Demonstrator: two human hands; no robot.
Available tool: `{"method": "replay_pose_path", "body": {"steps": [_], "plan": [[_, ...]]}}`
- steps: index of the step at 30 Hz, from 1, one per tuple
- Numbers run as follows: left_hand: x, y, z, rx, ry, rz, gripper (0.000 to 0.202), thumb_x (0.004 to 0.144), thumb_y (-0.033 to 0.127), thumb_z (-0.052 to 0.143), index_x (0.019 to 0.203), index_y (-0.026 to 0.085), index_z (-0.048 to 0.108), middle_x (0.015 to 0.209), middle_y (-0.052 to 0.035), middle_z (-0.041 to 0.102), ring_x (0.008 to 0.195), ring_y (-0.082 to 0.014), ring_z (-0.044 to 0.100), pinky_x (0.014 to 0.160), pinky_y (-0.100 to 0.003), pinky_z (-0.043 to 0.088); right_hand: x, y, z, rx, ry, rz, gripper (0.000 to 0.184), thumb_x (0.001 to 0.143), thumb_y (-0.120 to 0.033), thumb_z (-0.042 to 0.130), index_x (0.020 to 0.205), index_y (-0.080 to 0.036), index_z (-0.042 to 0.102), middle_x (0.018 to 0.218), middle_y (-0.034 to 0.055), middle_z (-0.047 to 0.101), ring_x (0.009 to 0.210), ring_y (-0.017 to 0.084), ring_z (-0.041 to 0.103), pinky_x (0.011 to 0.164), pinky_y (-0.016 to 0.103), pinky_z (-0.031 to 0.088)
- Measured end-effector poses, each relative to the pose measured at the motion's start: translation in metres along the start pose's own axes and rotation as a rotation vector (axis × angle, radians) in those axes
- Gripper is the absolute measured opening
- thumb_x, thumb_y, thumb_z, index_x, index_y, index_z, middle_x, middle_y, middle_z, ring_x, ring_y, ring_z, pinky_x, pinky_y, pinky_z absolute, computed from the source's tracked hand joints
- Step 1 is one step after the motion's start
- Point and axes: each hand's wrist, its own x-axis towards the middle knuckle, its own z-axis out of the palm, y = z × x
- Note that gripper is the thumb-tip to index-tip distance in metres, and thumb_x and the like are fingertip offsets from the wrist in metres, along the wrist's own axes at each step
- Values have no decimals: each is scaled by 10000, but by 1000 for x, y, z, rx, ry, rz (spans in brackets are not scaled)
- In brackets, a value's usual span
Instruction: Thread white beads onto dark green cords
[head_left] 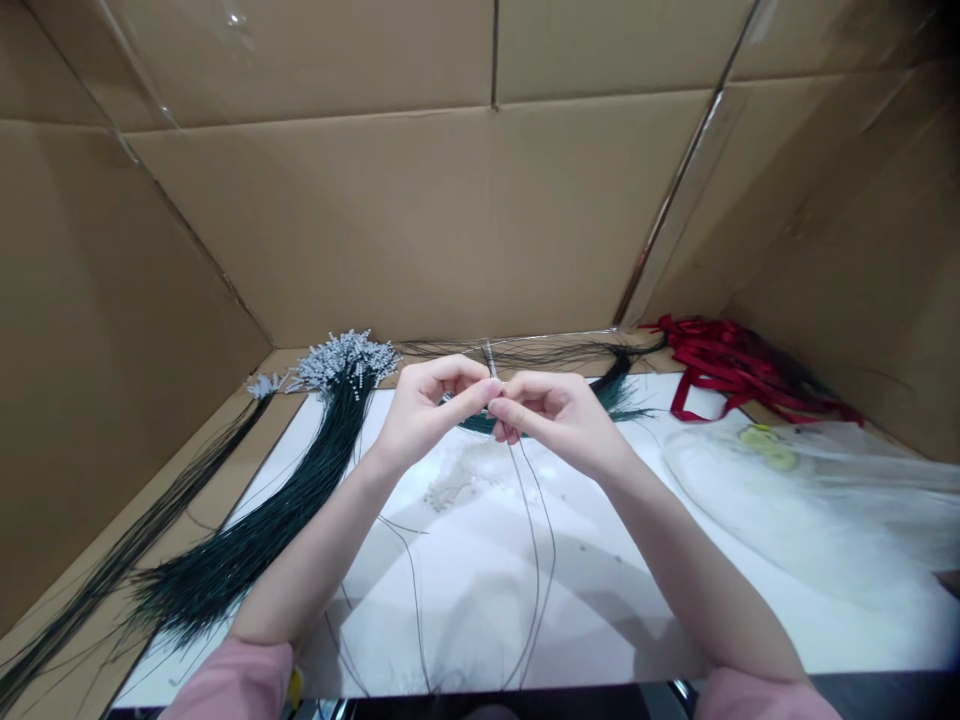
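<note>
My left hand (427,405) and my right hand (555,415) meet above the white work surface (615,590), fingertips pinched together on a thin dark cord (534,540) whose loop hangs down toward me. A small pale tip sticks up between the fingertips. Under the hands lies a small pile of tiny clear beads (450,485). Both hands are closed in a pinch.
A thick bundle of dark green cords with silver beaded ends (330,400) fans out at the left. More loose dark cords (112,570) lie further left. Red ribbons (735,365) sit at the back right, a clear plastic bag (825,490) at the right. Cardboard walls surround everything.
</note>
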Motion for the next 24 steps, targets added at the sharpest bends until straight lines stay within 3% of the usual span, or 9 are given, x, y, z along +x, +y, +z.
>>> {"method": "replay_pose_path", "body": {"steps": [5, 9, 18, 24], "plan": [[1, 3, -4, -1, 74, 25, 158, 789, 291, 750, 759, 154, 676, 752, -30, 676, 589, -82, 527, 515, -199, 411, 0, -1, 0, -75, 50, -34, 231, 805, -338, 744, 688, -160, 655, 606, 7, 650, 561, 111, 580, 545, 231, 472], [0, 3, -9, -7, 116, 33, 139, 762, 251, 777, 729, 155, 681, 731, -20, 682, 581, -78, 528, 518, -195, 408, 0, -2, 1, -96, 39, -32, 233, 803, -342, 744, 680, -162, 662, 612, 6, 654, 562, 110, 578, 549, 232, 472], [1, 3, -6, -76, 20, -33, 123, 764, 212, 773, 704, 155, 682, 667, 3, 637, 559, -68, 495, 526, -197, 402, 0, -1, 2, -96, -5, -4, 239, 807, -366, 736, 703, -158, 682, 626, 15, 668, 582, 117, 598, 573, 242, 494], [1, 2, -5, -86, 10, -25, 147, 766, 254, 768, 709, 157, 674, 647, 0, 608, 574, -86, 507, 527, -218, 397, 4, -2, 4, 139, -75, 29, 256, 845, -404, 693, 795, -159, 637, 662, 13, 685, 587, 114, 634, 594, 252, 538]]}}
